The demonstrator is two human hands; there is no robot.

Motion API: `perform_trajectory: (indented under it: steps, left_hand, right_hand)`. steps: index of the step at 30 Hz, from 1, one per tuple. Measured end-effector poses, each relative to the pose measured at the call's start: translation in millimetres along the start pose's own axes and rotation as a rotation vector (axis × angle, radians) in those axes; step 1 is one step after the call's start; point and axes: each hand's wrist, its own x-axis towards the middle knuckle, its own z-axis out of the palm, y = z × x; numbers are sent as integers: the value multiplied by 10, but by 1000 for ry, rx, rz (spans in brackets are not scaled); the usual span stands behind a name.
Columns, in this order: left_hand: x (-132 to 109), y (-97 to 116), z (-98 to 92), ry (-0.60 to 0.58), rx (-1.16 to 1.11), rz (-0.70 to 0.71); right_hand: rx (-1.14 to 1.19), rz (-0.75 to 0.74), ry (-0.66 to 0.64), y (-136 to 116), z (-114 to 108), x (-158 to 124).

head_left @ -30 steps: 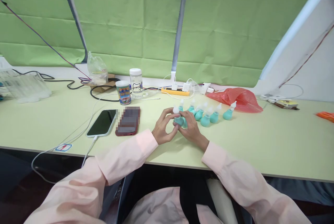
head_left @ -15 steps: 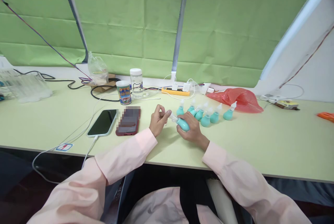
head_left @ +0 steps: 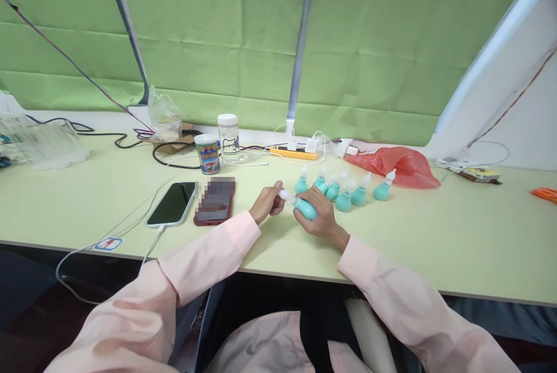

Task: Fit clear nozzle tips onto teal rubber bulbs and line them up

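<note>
My right hand (head_left: 319, 212) is wrapped round the teal bulb of a nasal aspirator (head_left: 306, 209), its clear nozzle pointing left. At the nozzle's whitish tip, my left hand (head_left: 268, 202) is closed, with thumb raised against the tip and the other fingers curled in. What lies inside those curled fingers is hidden. Just beyond my right hand stand several more teal nasal aspirators (head_left: 343, 201) with clear nozzles, some partly behind my fingers. One aspirator (head_left: 381, 191) stands apart at the right of the group.
Left of my hands lie a white-edged phone (head_left: 172, 205) on a cable and a red-cased phone (head_left: 215, 202). Behind them stand a printed cup (head_left: 208, 154) and a clear jar (head_left: 228, 138). An orange power strip (head_left: 293, 153) and a red plastic bag (head_left: 395, 166) lie farther back.
My left hand has turned at the nozzle tip: its fingers have curled under and the thumb now points up. My right hand keeps its hold on the aspirator.
</note>
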Motion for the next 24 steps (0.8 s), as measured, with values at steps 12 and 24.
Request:
perform_trajectory:
  steps: [12, 24]
  left_hand:
    - [19, 54, -102, 11, 143, 26]
    - [63, -163, -133, 120, 1674, 630]
  right_hand:
    - [-11, -8, 82, -5, -38, 36]
    - [-66, 104, 144, 44, -48, 47]
